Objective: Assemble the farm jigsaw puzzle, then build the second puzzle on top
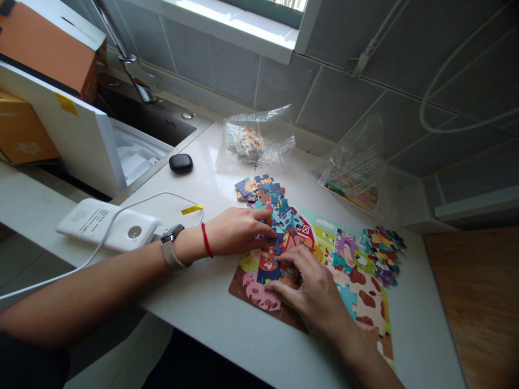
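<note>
Hands [237, 232] [314, 281] half-curled on puzzle pieces [267, 268]

1. Before you lies a flat, rectangular farm-scene puzzle board with rounded corners [365, 300], face up, set at a slant, printed with a pink spotted pig, a brown-spotted cow and a red barn.
2. At its far left corner you have a loose heap of mostly blue jigsaw pieces [261, 189], overlapping one another.
3. Along its right edge sits your second heap, multicoloured jigsaw pieces in teal, orange and purple [383, 254].
4. Above the pig you see a dark-blue patch with an orange-red figure [268, 265] (its seams are unclear).
</note>
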Tool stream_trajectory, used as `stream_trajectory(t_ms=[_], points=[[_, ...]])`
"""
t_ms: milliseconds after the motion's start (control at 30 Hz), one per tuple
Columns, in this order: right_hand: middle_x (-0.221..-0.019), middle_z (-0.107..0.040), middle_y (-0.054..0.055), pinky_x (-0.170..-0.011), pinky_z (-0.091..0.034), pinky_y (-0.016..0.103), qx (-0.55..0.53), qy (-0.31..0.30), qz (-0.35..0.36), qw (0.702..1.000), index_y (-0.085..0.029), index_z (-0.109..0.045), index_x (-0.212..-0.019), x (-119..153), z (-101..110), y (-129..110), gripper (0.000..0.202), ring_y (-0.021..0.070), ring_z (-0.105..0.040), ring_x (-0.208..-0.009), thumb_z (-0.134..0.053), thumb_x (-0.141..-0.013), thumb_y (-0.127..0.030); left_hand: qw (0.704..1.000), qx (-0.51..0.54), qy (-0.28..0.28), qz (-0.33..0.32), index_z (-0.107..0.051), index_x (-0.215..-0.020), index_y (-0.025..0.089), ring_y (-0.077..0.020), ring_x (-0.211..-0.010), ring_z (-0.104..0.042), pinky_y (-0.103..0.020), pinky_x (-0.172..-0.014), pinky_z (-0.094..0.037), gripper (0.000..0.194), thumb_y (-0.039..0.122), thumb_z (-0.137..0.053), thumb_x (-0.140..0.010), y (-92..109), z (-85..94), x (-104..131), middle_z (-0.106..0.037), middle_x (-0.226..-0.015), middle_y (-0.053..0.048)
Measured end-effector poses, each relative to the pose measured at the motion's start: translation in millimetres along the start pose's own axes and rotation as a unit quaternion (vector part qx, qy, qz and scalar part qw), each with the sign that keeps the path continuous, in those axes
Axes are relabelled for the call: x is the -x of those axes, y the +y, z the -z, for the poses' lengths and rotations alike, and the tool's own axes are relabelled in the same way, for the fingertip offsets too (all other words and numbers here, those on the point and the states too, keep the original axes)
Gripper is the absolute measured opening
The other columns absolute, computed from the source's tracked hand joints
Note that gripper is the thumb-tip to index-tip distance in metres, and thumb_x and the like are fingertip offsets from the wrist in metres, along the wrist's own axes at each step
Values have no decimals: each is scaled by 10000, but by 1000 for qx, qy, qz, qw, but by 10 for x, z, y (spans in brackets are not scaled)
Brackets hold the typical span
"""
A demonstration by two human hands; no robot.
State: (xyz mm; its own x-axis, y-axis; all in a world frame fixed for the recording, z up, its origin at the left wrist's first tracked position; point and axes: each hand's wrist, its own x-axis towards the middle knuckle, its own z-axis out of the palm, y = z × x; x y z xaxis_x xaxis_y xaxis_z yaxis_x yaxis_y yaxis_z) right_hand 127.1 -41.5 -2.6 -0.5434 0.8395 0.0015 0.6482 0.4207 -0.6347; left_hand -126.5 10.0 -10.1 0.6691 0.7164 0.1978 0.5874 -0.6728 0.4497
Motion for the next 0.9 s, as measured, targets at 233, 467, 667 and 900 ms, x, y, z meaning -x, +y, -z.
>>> stream_trajectory(t_ms=[233,467,667,900], points=[[-1101,-699,77,-899,-595,397,2,14,-1,1000,-223,-699,-1124,3,7,-14,355,284,-700,-1061,-879,-821,-265,1000,7,1,0,-797,-1148,266,-154,-823,-713,-287,-727,-567,196,324,-695,-991,3,10,-1,-730,-1094,-43],[-1096,-677,81,-880,-606,385,29,21,34,999,-220,-686,-1229,29,13,-14,408,264,-695,-1018,-845,-859,-287,1000,1,-5,3,-804,-1113,276,-162,-805,-716,-297,-711,-576,170,331,-716,-979,16,6,6,-723,-1102,-37],[-1021,-641,84,-798,-595,379,71,0,71,995,-231,-724,-1220,19,12,-52,289,242,-666,-913,-735,-954,-342,998,20,49,-35,-702,-1258,212,-181,-928,-713,-310,-820,-600,260,225,-558,-1042,170,92,-2,-701,-1183,-99],[-992,-643,82,-720,-567,321,72,20,88,993,-220,-731,-1188,29,-6,-43,228,214,-651,-854,-611,-1010,-296,965,179,123,-145,-512,-1471,274,-179,-874,-737,-284,-799,-586,501,261,-625,-984,654,266,152,-767,-1069,-73]])
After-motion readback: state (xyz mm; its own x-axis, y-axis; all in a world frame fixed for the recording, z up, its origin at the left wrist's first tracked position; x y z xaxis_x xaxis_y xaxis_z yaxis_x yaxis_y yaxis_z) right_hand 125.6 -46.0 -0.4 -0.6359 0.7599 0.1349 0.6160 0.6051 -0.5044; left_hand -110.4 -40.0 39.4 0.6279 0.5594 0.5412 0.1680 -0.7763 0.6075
